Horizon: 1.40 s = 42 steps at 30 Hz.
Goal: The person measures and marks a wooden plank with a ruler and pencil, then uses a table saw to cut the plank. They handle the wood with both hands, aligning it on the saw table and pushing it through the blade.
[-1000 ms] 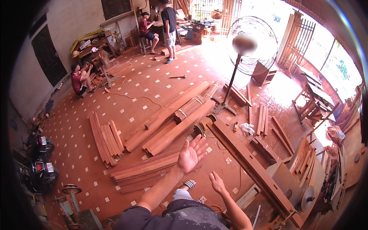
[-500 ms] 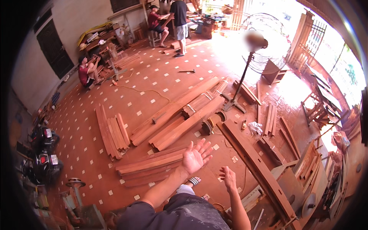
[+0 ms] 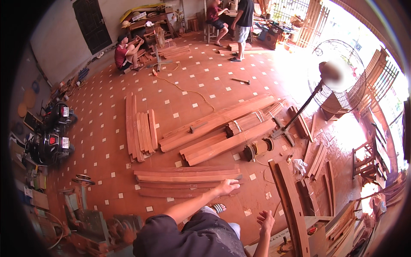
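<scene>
My left hand (image 3: 227, 187) hovers above the right end of a row of reddish wooden boards (image 3: 188, 174) on the floor. It holds nothing, its fingers loosely bent and pointing right. My right hand (image 3: 266, 219) is lower and further right, empty, with its fingers apart and slightly curled. Just right of it a long brown wooden beam (image 3: 290, 205) with slots rises at a slant, not visibly touched by the hand. Beyond my hands lie a stack of long planks (image 3: 231, 141) with a hammer (image 3: 197, 127) on it and a yellow-brown spool-like tool (image 3: 258, 148).
A large stand fan (image 3: 302, 107) stands at the right. Shorter boards (image 3: 143, 130) lie left of the planks, and a cord (image 3: 184, 89) crosses the tiled floor. Motorbikes (image 3: 51, 143) and a green machine (image 3: 87, 227) line the left. Three people (image 3: 244, 21) are at the back.
My view has turned left, so the scene sits further right. My left hand has gone from a spread, upturned palm to loosely bent fingers. My right hand remains beside the slotted beam.
</scene>
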Tool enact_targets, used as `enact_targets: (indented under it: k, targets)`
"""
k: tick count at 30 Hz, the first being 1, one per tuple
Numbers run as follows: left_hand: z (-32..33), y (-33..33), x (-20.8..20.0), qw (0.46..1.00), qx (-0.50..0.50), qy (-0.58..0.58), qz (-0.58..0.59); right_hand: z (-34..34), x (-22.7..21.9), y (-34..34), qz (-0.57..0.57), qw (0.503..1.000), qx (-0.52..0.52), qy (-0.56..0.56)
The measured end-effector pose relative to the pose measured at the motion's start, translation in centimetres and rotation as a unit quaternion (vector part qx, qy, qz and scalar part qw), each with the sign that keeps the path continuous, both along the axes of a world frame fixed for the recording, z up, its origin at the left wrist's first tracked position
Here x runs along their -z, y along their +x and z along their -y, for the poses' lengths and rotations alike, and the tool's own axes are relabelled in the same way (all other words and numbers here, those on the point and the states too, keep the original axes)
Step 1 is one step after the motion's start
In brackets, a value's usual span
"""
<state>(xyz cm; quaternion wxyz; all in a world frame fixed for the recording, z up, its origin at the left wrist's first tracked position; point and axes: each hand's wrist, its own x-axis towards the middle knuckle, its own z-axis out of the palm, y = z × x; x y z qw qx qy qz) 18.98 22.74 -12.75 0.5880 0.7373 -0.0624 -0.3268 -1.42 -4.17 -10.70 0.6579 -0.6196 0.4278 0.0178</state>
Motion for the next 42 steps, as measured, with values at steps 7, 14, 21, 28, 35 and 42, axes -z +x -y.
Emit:
enact_targets:
  k: [7,14,21,28,35,42]
  targets:
    - [0.4,2.1,1.3,0.997,0.035,0.063,0.021,0.2,1.2,-0.1,-0.026,0.996,0.074,0.032]
    - [0.2,2.8,2.9,0.996,0.003,0.040,0.074,0.3,1.5,0.6,-0.018,0.999,0.039,0.012]
    - [-0.2,2.5,3.1,0.996,0.041,0.030,0.078,0.4,3.0,0.2,-0.009,0.999,0.051,0.009]
    - [0.5,2.5,0.1,1.000,0.025,-0.013,0.002,-0.8,3.6,-2.0,0.038,0.990,0.134,0.030]
    - [1.1,3.2,4.0,0.986,0.143,0.056,-0.058,-4.5,4.5,-10.7,-0.020,0.944,0.329,0.020]
    - [4.2,4.7,3.6,0.971,0.215,0.101,-0.024,-12.2,8.7,-19.7,-0.162,0.891,0.409,0.111]
